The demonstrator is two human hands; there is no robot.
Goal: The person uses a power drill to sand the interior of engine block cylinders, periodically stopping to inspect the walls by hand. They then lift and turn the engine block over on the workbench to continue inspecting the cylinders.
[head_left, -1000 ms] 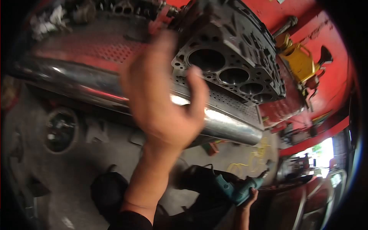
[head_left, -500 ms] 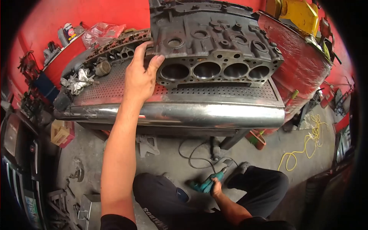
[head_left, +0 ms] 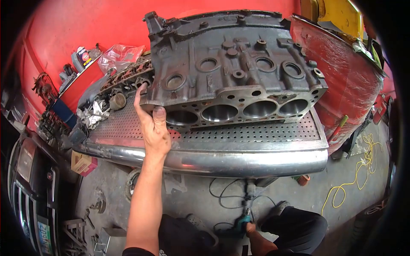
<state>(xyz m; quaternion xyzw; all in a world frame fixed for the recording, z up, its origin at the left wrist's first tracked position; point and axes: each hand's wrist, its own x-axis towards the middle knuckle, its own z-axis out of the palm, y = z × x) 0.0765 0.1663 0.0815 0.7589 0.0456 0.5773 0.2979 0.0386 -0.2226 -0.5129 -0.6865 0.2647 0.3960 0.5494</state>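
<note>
Four round bores face us along the near side of the engine block, which stands on the perforated metal bench, near its middle. Our left hand grips the block at its near left corner, the thumb pressed by the first bore and the fingers wrapped around the edge. Our right hand is low, near the floor, closed around a teal power tool whose cord lies in loops on the concrete.

We judge that the block is heavy and held by one hand only; if it tips toward the near rounded edge of the bench, it could slide off onto our legs. The fingers at the corner could be pinched under it. The cord and the yellow cable at the right could catch a foot.

About writing: a plate on the dark vehicle at the far left carries characters, but too blurred to read. The small bottles on the shelf have labels that we cannot read.
</note>
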